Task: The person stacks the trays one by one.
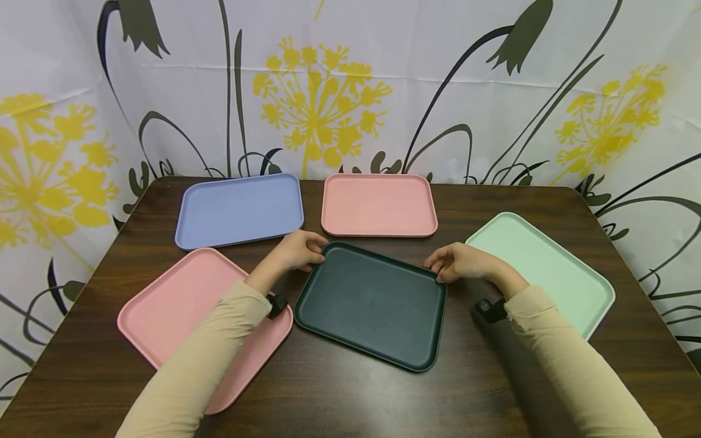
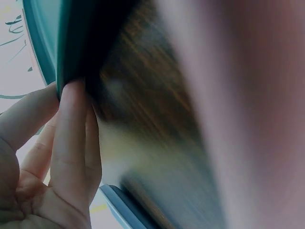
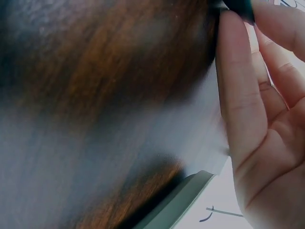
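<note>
A dark green rectangular tray [image 1: 375,307] lies in the middle of the head view, turned slightly on the wooden table. My left hand [image 1: 298,250] pinches its rim at the far left corner. At the far right corner, my right hand [image 1: 462,263] pinches the rim between thumb and fingers. Close up in the left wrist view, the left fingers [image 2: 71,138] lie under the tray's green edge [image 2: 62,43], the thumb on its other side. The right wrist view shows the right fingers [image 3: 240,86] at a small piece of the same rim [image 3: 243,9].
A pink tray [image 1: 170,304] lies at the left, partly under my left forearm. Behind stand a blue tray [image 1: 241,210] and a smaller pink tray [image 1: 379,205]. A mint green tray [image 1: 542,267] lies at the right, partly behind my right arm. A flowered curtain [image 1: 208,79] hangs beyond the table.
</note>
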Tool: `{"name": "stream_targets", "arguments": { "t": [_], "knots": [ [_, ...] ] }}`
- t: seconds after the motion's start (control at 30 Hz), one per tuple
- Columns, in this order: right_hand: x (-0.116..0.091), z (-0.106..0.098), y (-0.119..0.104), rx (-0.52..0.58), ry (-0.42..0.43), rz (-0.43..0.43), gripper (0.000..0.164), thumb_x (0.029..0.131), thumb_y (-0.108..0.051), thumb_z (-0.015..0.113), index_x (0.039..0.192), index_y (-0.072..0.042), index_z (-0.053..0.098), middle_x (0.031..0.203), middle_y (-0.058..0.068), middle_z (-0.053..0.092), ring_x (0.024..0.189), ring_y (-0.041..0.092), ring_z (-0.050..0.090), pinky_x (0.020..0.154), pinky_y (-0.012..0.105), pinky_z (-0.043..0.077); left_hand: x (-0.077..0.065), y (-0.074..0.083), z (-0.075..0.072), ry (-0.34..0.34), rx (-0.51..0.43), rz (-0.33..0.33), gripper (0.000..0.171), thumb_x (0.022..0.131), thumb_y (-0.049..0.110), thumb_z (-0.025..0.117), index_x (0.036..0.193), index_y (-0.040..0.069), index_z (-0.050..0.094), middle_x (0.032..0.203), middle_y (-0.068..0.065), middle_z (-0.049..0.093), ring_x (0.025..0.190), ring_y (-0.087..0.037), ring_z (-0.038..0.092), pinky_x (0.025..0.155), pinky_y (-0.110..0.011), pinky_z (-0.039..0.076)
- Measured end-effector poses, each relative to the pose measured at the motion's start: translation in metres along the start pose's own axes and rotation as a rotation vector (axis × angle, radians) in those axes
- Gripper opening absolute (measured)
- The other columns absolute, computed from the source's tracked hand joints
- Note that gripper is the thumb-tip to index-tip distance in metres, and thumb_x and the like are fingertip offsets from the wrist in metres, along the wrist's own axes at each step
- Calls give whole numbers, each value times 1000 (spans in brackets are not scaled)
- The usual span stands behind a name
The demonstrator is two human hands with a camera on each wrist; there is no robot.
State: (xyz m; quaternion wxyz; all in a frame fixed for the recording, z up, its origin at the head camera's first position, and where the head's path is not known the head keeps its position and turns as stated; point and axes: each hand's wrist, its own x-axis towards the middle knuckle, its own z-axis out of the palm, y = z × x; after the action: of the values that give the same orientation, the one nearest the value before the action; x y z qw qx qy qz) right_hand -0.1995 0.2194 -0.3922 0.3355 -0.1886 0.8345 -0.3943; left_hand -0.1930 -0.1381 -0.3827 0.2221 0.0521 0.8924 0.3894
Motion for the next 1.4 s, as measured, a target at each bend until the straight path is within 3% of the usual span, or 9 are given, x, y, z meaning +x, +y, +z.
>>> {"name": "stream_targets", "arguments": {
  "t": [0.5,0.97,1.4],
  "knots": [
    [3,1,1,-74,110,-33,28,84,1,61,110,12,63,98,20,68,83,7,58,73,19,51,-2,1,1,8,-5,-32,41,88,0,63,128,-4,56,109,-23,64,70,-13,63,63,-26,61],
    [7,0,3,-105,257,-24,22,86,1,61,106,9,66,95,19,69,80,7,58,72,19,50,-3,2,4,0,-99,-87,43,91,1,59,133,-3,50,120,-26,57,94,-26,64,67,-28,61],
    [1,-4,2,-86,242,33,31,87,-5,62,115,9,60,96,17,66,81,10,57,71,18,49,-7,2,5,26,-118,-78,42,91,0,57,132,-4,51,119,-26,58,99,-30,64,65,-26,61]
  ]
}}
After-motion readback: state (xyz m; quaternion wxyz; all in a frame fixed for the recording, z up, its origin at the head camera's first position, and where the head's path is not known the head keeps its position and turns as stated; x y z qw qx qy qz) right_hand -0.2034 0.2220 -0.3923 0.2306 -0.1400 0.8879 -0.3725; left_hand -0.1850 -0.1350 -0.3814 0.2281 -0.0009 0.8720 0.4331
